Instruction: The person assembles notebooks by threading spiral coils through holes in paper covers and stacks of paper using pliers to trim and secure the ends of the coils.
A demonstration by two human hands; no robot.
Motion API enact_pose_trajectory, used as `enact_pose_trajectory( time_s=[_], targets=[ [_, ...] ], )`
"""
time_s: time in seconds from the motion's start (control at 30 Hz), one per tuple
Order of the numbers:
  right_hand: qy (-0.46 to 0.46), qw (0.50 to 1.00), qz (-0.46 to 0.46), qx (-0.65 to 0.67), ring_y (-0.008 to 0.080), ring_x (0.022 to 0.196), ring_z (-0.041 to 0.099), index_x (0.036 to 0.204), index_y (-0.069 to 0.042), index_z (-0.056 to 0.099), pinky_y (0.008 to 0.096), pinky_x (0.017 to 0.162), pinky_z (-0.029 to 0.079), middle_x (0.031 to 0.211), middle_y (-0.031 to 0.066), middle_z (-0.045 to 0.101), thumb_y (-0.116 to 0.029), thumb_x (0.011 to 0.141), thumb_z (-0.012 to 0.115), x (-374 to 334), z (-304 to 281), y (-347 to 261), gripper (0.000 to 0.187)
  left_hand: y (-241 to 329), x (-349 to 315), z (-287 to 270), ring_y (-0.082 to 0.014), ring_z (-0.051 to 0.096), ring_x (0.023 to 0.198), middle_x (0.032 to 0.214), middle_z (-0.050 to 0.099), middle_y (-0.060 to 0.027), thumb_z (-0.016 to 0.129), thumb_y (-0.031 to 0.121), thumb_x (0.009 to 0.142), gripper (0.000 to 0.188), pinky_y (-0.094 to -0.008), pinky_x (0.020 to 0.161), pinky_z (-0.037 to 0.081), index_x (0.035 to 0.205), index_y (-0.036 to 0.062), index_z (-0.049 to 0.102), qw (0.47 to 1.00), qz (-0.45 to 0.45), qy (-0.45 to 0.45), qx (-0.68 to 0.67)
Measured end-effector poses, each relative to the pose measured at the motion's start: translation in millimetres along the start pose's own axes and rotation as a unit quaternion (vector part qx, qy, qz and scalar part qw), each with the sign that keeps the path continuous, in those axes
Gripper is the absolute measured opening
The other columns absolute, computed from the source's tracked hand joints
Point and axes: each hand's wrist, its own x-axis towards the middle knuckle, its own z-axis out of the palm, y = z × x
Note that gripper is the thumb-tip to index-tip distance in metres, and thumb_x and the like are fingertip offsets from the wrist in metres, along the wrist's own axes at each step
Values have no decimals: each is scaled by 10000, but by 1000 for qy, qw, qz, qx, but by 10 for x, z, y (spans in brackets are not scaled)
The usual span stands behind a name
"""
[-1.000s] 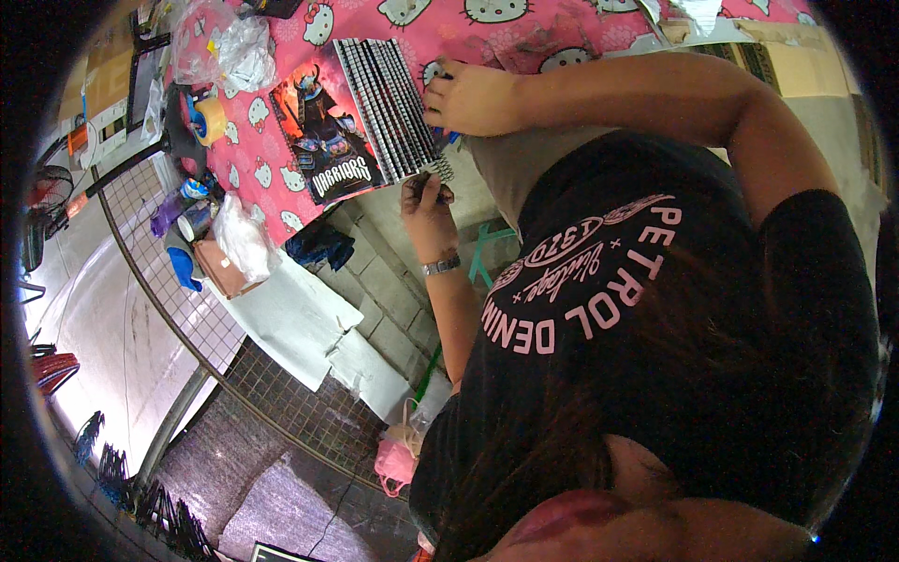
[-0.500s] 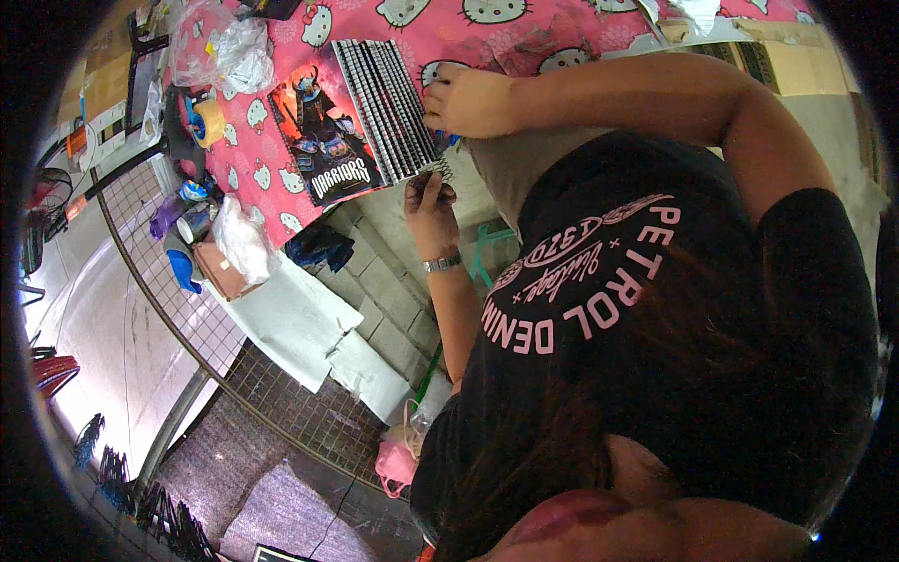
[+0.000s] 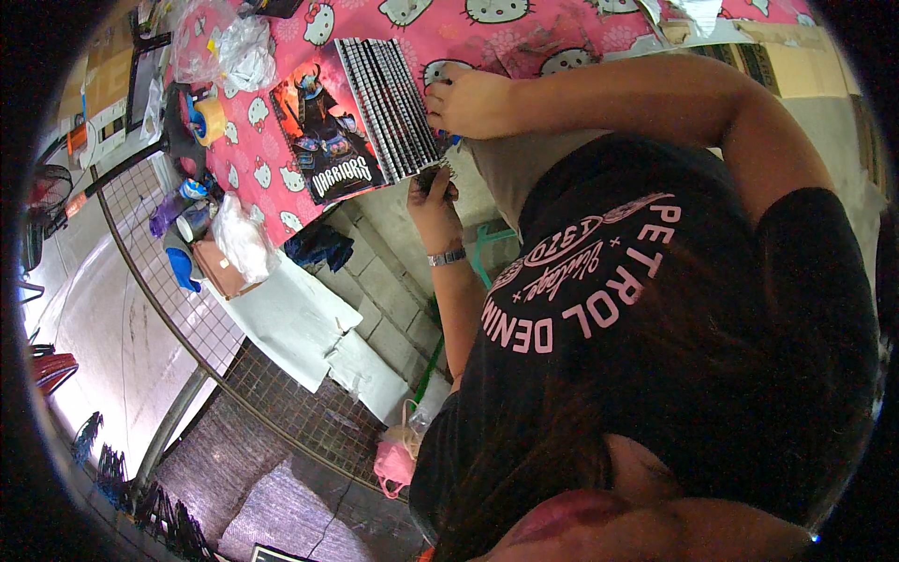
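Note:
A stack of spiral notebooks (image 3: 330, 140) lies overlapped at the edge of the pink table, black coils showing in rows along its right side. The top cover shows an armoured, horned warrior on red. My left hand (image 3: 435, 201), with a metal watch at its wrist, is closed at the stack's lower right corner, fingers curled around dark coil ends; part of its grip is hidden. Against the right side of the stack, my right hand (image 3: 471, 101) curls its fingers over the edge, their tips partly out of sight.
A cartoon-cat cloth (image 3: 468, 42) covers the table. To the left lie clear plastic bags (image 3: 245, 56), a tape roll (image 3: 210, 122) and a brown box-like item (image 3: 223, 270). A wire-grid rack (image 3: 154, 229) runs below, near white sheets (image 3: 300, 323). Cardboard (image 3: 805, 66) stands far right.
The notebooks' coiled edges shift slightly, and my left hand moves a little to the right and down at the corner. My right hand stays nearly in place.

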Motion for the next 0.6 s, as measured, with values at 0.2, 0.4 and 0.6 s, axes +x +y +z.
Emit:
enact_pose_trajectory(
  time_s=[0.2,0.4,0.6],
  targets=[
    [-174,979,38,98,310,751,676,781,-47,709,444,652,522,793,133,694,-176,750,591,107,69,5,178,4,45,-25,-107,505,587,768,617,-32,672,45,830,100,-245,529,373,912,20,620,1000,-8,-7,-4],
    [-140,990,0,24,260,912,650,903,-75,681,393,795,486,1019,119,672,-220,807,554,34,42,41,216,-96,69,-100,-127,535,589,752,619,-39,674,39,822,118,-251,526,391,916,29,603,994,-39,11,-102],
    [-181,983,-8,20,248,918,645,926,-86,693,378,790,469,971,85,676,-217,798,568,135,-158,-60,221,-123,122,20,-130,541,590,756,623,-36,695,58,819,127,-257,541,397,899,42,598,998,-34,-12,-53]
  ],
)
